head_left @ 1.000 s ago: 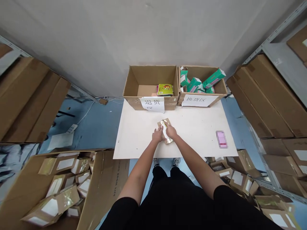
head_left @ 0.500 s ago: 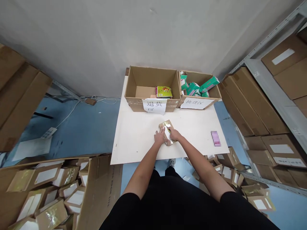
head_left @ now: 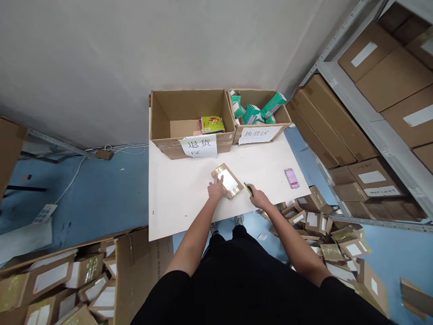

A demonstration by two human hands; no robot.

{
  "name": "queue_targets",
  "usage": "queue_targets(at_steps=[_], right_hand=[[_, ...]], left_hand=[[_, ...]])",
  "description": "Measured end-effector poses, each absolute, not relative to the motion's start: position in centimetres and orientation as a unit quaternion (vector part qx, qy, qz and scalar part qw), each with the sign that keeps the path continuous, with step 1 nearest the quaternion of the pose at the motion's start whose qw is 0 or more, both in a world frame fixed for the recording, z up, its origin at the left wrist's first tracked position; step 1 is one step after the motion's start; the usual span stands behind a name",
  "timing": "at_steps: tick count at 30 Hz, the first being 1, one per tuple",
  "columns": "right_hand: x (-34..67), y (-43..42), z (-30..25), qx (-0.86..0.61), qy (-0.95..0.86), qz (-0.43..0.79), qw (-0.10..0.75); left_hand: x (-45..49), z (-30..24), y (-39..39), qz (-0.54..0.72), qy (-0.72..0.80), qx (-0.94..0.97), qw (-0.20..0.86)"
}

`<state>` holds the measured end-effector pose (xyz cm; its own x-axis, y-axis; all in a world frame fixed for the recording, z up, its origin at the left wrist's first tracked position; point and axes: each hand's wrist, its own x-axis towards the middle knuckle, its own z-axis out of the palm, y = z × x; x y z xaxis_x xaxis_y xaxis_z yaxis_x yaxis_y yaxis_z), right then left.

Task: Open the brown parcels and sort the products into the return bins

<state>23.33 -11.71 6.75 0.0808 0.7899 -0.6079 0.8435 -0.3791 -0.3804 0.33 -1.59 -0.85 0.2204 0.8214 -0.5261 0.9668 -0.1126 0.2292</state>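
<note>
A small cardboard box (head_left: pixel 231 181) with a white label and shiny tape lies flat on the white table (head_left: pixel 176 189). My left hand (head_left: pixel 217 188) rests on its left side, fingers stretched out over the cardboard and label. Just right of the box, my right hand (head_left: pixel 259 197) is wrapped round a yellow and black box cutter (head_left: pixel 249 189), whose tip points up and left, apart from the box.
Behind stand two open cartons with handwritten signs: the larger (head_left: pixel 162 146) holds booklets (head_left: pixel 212 124), the smaller (head_left: pixel 287 121) green boxes (head_left: pixel 252 113). A blurred pink item (head_left: pixel 291 178) lies at right. Parcels fill a big carton (head_left: pixel 135 266) lower left; shelves (head_left: pixel 358 95) stand right.
My right hand has drawn the box cutter off the box toward the right and nearer me. My left hand stays on the box. The camera view has turned somewhat.
</note>
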Motion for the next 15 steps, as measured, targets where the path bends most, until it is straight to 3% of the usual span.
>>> queue_targets(at_steps=[3,9,15], right_hand=[[23.3,-10.4,3.9,0.789,0.516,-0.329,-0.057],[22.5,-4.9,-1.9,0.817,0.465,-0.322,-0.114],[25.9,-3.8,-4.0,0.743,0.462,-0.418,-0.244]], left_hand=[[3.1,-0.9,-4.0,-0.125,0.645,0.718,0.23],[7.4,-1.9,-9.5,-0.131,0.704,0.676,0.174],[6.1,-1.3,-7.1,-0.147,0.63,0.744,0.17]])
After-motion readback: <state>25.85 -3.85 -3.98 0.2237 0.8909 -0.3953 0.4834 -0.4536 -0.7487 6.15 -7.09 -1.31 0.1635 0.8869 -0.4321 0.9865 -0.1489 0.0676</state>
